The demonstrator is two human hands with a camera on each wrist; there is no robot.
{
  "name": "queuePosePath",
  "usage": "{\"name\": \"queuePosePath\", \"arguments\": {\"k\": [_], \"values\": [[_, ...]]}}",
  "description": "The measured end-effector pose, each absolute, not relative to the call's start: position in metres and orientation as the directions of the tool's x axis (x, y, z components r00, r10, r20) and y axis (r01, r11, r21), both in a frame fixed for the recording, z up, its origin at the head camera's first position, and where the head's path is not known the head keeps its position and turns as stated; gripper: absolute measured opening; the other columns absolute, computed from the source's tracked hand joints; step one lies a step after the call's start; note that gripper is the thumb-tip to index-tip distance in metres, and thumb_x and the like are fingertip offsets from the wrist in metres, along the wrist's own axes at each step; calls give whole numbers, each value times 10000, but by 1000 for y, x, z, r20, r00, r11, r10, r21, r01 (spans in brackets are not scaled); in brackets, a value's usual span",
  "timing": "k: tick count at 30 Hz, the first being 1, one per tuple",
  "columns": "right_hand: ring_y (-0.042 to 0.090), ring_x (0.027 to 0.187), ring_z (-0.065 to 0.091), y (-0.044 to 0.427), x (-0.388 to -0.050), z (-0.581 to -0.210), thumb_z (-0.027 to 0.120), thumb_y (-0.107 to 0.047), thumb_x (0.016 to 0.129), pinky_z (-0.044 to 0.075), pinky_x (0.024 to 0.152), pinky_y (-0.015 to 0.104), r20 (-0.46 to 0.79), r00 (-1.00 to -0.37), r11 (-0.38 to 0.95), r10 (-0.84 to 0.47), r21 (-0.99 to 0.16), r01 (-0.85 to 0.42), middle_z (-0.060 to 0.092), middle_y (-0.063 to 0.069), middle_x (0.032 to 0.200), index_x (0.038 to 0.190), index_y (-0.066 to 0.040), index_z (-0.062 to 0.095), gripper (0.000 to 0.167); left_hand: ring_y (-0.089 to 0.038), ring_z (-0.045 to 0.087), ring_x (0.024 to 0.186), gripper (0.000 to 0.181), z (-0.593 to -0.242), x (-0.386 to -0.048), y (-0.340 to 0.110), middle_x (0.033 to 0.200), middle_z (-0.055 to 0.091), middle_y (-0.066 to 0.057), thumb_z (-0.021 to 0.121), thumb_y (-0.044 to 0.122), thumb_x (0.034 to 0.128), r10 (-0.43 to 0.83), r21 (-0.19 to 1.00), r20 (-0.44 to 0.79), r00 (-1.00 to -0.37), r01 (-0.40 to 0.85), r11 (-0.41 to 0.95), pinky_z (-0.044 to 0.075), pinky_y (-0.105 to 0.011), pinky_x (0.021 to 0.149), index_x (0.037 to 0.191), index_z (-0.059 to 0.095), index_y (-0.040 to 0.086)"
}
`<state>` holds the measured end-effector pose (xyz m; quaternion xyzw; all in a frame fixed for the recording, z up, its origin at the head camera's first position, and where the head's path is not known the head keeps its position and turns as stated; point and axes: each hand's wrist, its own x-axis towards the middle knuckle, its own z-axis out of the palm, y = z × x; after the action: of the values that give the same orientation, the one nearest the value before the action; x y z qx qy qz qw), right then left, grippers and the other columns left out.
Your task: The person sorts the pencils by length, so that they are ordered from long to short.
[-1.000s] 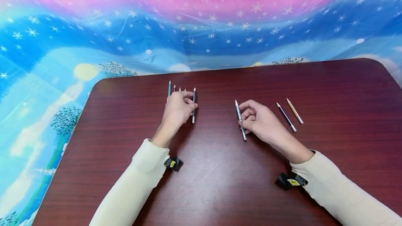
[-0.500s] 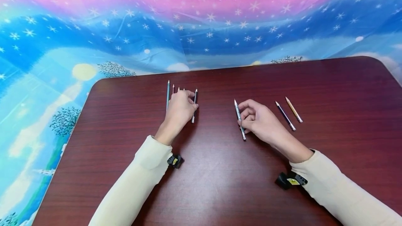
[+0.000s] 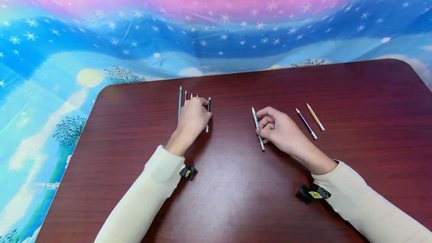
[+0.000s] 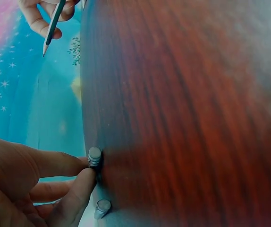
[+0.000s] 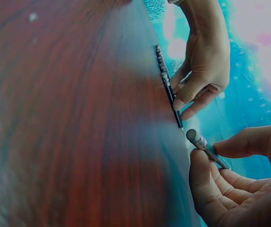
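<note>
In the head view my left hand (image 3: 192,117) pinches a dark pencil (image 3: 209,105) at the right end of a row of pencils. The left wrist view shows thumb and finger on that pencil's eraser end (image 4: 95,155), low at the table. A teal pencil (image 3: 180,102) lies at the row's left side; my left hand partly hides the pencils between, leaving their tips showing. My right hand (image 3: 280,128) holds a greenish pencil (image 3: 255,118), tip pointing away, between thumb and fingers. In the right wrist view its eraser end (image 5: 192,135) faces the camera.
Right of my right hand, a dark blue pencil (image 3: 306,123) and a yellow pencil (image 3: 315,117) lie side by side on the brown table (image 3: 236,190). A patterned cloth (image 3: 216,21) hangs behind the table's far edge.
My left hand has shifted slightly right, uncovering more of the teal pencil. The dark pencil tilted a little, then straightened. My right hand and its pencil look still.
</note>
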<state>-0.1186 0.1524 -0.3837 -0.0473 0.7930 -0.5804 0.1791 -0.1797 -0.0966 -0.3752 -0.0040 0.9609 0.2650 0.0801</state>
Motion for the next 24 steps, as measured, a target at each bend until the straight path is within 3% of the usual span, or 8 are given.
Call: {"name": "queuePosePath", "arguments": {"k": [24], "values": [[81, 765, 616, 152, -118, -385, 575, 74, 925, 591, 661, 290, -234, -930, 312, -283, -940, 141, 637, 125, 953, 1357, 82, 481, 442, -241, 736, 1069, 363, -374, -180, -99, 1080, 789, -94, 706, 90, 987, 24, 436, -125, -992, -33, 899, 594, -425, 941, 1347, 697, 48]]}}
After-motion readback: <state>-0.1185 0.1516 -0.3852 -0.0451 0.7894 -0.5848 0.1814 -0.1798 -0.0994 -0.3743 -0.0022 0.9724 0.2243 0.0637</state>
